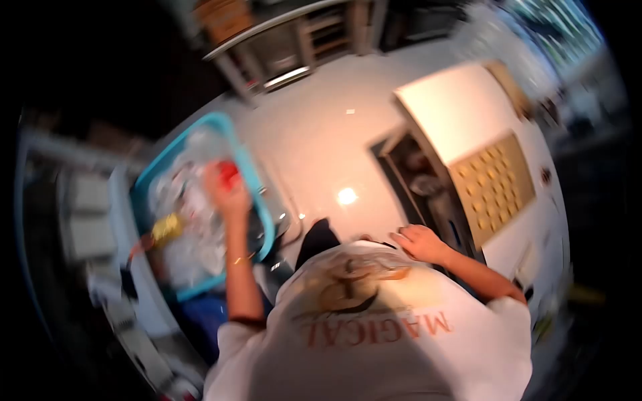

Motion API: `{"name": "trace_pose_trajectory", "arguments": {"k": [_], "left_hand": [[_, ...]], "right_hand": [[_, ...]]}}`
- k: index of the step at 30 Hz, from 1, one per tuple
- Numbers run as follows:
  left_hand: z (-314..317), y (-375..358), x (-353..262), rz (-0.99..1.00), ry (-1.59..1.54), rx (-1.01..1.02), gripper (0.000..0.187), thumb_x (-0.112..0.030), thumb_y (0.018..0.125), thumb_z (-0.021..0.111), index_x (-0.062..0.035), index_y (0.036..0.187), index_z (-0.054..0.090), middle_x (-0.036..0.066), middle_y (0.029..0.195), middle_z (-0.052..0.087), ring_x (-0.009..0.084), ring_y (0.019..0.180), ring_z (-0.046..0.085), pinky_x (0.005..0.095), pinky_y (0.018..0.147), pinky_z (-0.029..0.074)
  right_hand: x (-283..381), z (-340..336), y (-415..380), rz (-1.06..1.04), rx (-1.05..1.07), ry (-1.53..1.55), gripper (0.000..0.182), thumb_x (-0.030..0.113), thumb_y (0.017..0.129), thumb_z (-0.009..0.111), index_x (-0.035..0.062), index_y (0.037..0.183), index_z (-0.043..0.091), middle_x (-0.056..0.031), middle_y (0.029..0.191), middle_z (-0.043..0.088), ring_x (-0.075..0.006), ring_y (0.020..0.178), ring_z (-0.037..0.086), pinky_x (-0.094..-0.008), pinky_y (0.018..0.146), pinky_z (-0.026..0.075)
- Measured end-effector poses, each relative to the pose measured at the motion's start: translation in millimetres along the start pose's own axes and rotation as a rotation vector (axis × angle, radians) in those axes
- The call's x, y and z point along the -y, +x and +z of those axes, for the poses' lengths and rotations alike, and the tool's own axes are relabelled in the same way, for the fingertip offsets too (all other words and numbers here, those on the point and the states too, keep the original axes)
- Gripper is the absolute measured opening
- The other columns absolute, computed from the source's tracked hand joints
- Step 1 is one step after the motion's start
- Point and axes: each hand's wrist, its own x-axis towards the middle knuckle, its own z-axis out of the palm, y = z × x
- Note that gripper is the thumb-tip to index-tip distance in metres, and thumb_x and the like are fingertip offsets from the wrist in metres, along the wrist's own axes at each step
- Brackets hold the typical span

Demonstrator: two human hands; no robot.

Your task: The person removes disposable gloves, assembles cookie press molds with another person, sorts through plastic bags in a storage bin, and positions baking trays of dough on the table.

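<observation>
My left hand (pixel 229 197) reaches over a teal-rimmed tub (pixel 267 224) on the left, with its fingers around a small red object (pixel 228 174) that is blurred. Under it, the tub holds crumpled clear plastic bags (pixel 194 250), and a yellow packet (pixel 167 228) lies at the tub's left part. My right hand (pixel 418 242) is in front of my shirt, beside the white table, with its fingers apart and nothing seen in them.
On the right, a white table (pixel 455 110) bears a tan board (pixel 478 230) with rows of several small yellow pieces. An open compartment (pixel 418 167) shows at its side. A bench (pixel 287 27) with shelves stands at the back, past the shiny floor (pixel 314 140).
</observation>
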Motion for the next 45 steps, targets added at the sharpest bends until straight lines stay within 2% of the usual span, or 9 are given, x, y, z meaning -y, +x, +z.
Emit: {"name": "trace_pose_trajectory", "arguments": {"k": [2, 5, 8, 16, 21, 25, 32, 39, 45], "left_hand": [[14.9, 1.4, -23.4, -0.021, -0.036, 0.191, 0.057, -0.006, 0.073, 0.059, -0.0017, 0.128, 0.046, 0.022, 0.127, 0.047, 0.0374, 0.118, 0.044, 0.0454, 0.102, 0.033], [43.4, -1.4, -40.2, -0.018, -0.046, 0.133, 0.059, -0.006, 0.071, 0.061, -0.0034, 0.128, 0.046, 0.022, 0.128, 0.045, 0.0394, 0.119, 0.041, 0.0472, 0.102, 0.033], [78.1, -5.7, -22.8, -0.147, -0.035, 0.129, 0.061, -0.006, 0.070, 0.062, -0.0052, 0.128, 0.046, 0.021, 0.129, 0.044, 0.0400, 0.118, 0.041, 0.0473, 0.100, 0.034], [82.1, 38.2, -1.3, -0.418, -0.026, 0.102, 0.061, -0.010, 0.072, 0.064, -0.0070, 0.129, 0.044, 0.017, 0.130, 0.040, 0.0372, 0.117, 0.040, 0.0462, 0.095, 0.035], [51.9, -36.3, 34.6, -0.563, 0.243, -0.187, 0.051, -0.018, 0.078, 0.059, -0.0068, 0.126, 0.048, 0.021, 0.127, 0.044, 0.0407, 0.111, 0.046, 0.0505, 0.092, 0.036], [35.0, -92.1, 15.8, -0.979, 0.466, 0.015, 0.046, -0.017, 0.078, 0.058, -0.0064, 0.121, 0.050, 0.020, 0.122, 0.047, 0.0397, 0.109, 0.048, 0.0517, 0.086, 0.037], [59.4, -78.2, -0.7, -1.189, 1.049, -0.415, 0.045, -0.019, 0.076, 0.064, -0.0124, 0.118, 0.051, 0.018, 0.128, 0.043, 0.0353, 0.117, 0.042, 0.0488, 0.090, 0.033], [46.6, -57.1, 1.7, -1.437, 0.949, -0.206, 0.049, -0.026, 0.076, 0.064, -0.0095, 0.121, 0.052, 0.018, 0.131, 0.042, 0.0357, 0.120, 0.040, 0.0493, 0.091, 0.031], [32.1, -66.3, 25.4, -1.350, 0.957, -0.271, 0.053, -0.027, 0.078, 0.062, -0.0062, 0.125, 0.049, 0.022, 0.133, 0.039, 0.0392, 0.120, 0.039, 0.0507, 0.095, 0.029]], "right_hand": [[-23.4, 12.8, 27.8, -0.116, 0.007, -0.022, 0.044, 0.010, 0.072, 0.063, 0.0061, 0.115, 0.054, -0.0131, 0.096, 0.059, -0.0295, 0.086, 0.058, -0.0378, 0.074, 0.049], [-51.6, 24.5, 95.8, 0.261, -0.433, 0.122, 0.039, 0.003, 0.076, 0.061, 0.0027, 0.114, 0.055, -0.0135, 0.092, 0.062, -0.0248, 0.077, 0.061, -0.0341, 0.070, 0.051], [-89.1, 60.4, 186.9, 0.746, -0.543, 1.177, 0.026, -0.003, 0.082, 0.054, -0.0003, 0.108, 0.056, -0.0019, 0.074, 0.061, -0.0075, 0.065, 0.057, -0.0228, 0.061, 0.048], [-79.8, 3.8, 377.9, 0.339, 0.050, 0.713, 0.022, -0.003, 0.085, 0.054, -0.0015, 0.107, 0.055, -0.0035, 0.079, 0.060, -0.0102, 0.068, 0.056, -0.0228, 0.062, 0.047], [-16.7, 7.0, 507.3, -0.495, -0.139, 0.271, 0.034, 0.008, 0.078, 0.061, 0.0037, 0.111, 0.058, -0.0144, 0.096, 0.061, -0.0308, 0.089, 0.058, -0.0380, 0.076, 0.047], [-0.4, 27.4, 574.8, -1.161, -0.020, 0.042, 0.040, 0.018, 0.075, 0.065, 0.0096, 0.113, 0.058, -0.0112, 0.115, 0.054, -0.0303, 0.107, 0.050, -0.0437, 0.090, 0.036], [9.0, 87.2, 643.1, -1.078, 0.146, 0.385, 0.030, 0.010, 0.073, 0.065, 0.0027, 0.101, 0.059, -0.0164, 0.094, 0.060, -0.0356, 0.085, 0.057, -0.0430, 0.071, 0.049], [12.4, 94.8, 652.2, -1.068, 0.246, 0.347, 0.026, 0.013, 0.076, 0.062, 0.0031, 0.100, 0.060, -0.0142, 0.089, 0.060, -0.0333, 0.080, 0.057, -0.0418, 0.070, 0.049], [37.7, 103.7, 666.6, -1.061, 0.177, 0.373, 0.025, 0.016, 0.078, 0.062, 0.0033, 0.099, 0.060, -0.0132, 0.084, 0.061, -0.0323, 0.080, 0.057, -0.0401, 0.065, 0.049]]}}
